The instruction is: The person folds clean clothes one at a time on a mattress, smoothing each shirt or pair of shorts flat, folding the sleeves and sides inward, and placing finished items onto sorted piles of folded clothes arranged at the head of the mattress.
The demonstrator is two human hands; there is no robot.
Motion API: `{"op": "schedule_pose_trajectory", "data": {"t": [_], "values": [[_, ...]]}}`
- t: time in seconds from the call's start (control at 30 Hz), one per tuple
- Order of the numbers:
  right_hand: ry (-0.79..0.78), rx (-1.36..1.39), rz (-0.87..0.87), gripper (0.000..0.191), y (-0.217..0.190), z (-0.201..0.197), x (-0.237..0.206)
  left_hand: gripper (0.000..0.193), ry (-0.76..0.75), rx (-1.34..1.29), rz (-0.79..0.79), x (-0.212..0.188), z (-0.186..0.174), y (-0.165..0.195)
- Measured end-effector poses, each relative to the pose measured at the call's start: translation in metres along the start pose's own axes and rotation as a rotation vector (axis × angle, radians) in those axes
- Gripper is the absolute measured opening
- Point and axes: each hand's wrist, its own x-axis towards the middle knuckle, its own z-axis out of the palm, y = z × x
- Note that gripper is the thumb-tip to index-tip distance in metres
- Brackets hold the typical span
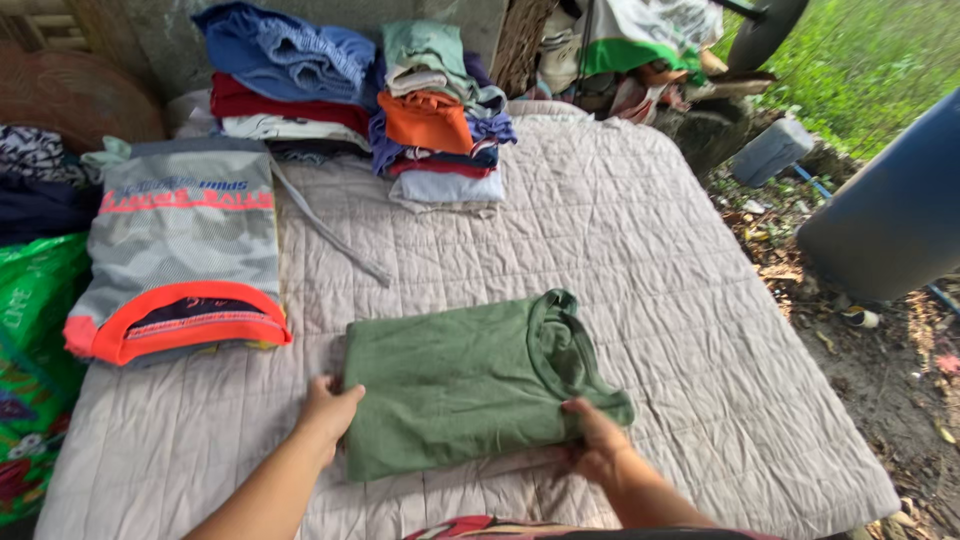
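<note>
Between the two hands, on a pale quilted mattress [640, 230], lies a folded green T-shirt [460, 385], a soft rectangle with its ribbed neckline turned up toward the right side. The left hand [330, 410] presses on the shirt's near left corner, its grip closed loosely over the edge of the cloth, thumb on top. The right hand [597, 440] pinches the near right corner just below the neckline, fingers together on the fabric.

The shirt looks like thin cotton knit: light, limp and quick to slump, so it would probably keep its fold only if carried flat, taken at both near corners or scooped from beneath with open palms. It is neither slippery nor fragile, though a one-handed lift would likely let the layers fall open.

Beyond the left hand, up and to the left, sits a grey mesh-textured sports shirt [175, 250] with orange trim, folded flat. Farther away from both hands, at the mattress's far end, stand two piles of folded clothes: one topped with blue cloth [285, 50], one with a bright orange garment [425, 120] in the middle. A green printed plastic bag [30, 340] lies well off to the left of the left hand. Far right of the right hand is bare dirt scattered with dry leaves, and a large blue barrel [890, 210].
</note>
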Motion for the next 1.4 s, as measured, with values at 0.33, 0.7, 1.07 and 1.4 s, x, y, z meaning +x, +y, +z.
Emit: {"op": "schedule_pose_trajectory", "data": {"t": [0.33,0.7,1.07,1.4], "values": [[0.807,-1.161,-1.099,0.074,-0.097,0.092,-0.06,0.043,0.077,0.448,0.768,0.065,0.003,0.073],[0.726,-1.17,-0.765,0.062,-0.128,0.156,-0.008,0.023,-0.095,0.689,0.524,0.048,-0.004,0.117],[0.758,-0.779,-1.197,0.037,-0.104,0.14,-0.046,0.03,0.068,0.606,0.952,0.017,-0.016,0.125],[0.567,-1.549,-1.479,0.068,-0.071,0.211,-0.073,0.031,0.33,0.533,1.017,-0.014,0.028,0.119]]}}
